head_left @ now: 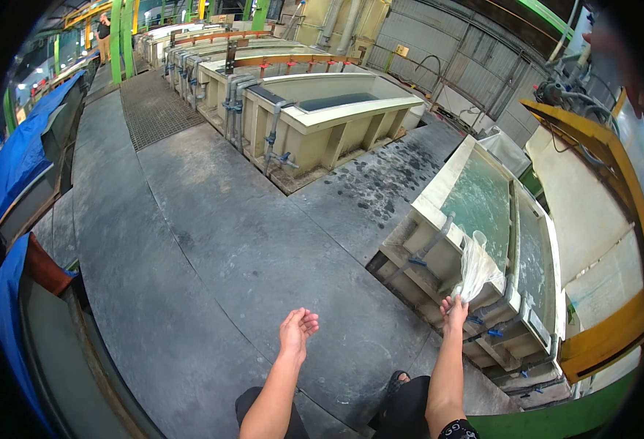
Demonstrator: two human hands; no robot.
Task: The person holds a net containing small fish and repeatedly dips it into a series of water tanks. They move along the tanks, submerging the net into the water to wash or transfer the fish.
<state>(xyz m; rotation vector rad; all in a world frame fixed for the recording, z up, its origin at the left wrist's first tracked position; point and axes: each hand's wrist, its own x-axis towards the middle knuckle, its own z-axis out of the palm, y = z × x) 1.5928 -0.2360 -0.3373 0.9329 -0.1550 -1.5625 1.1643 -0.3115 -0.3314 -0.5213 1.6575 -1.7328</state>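
Note:
My right hand is closed around the gathered lower end of a limp white bag. The bag's material is thin; whether it is cloth or plastic I cannot tell. Its wider part spreads up against the near end of a cream tank holding rippling greenish water. Over bare grey floor, my left hand is raised with its fingers loosely curled and nothing visible in them. Grey pipes with blue valve handles run along the tank's near wall, close to my right hand.
Larger cream tanks stand in a row ahead, with pipes at their ends. Dark wet patches mark the grey floor. Blue sheeting covers things at left. A yellow frame rises at right. Another person stands far left.

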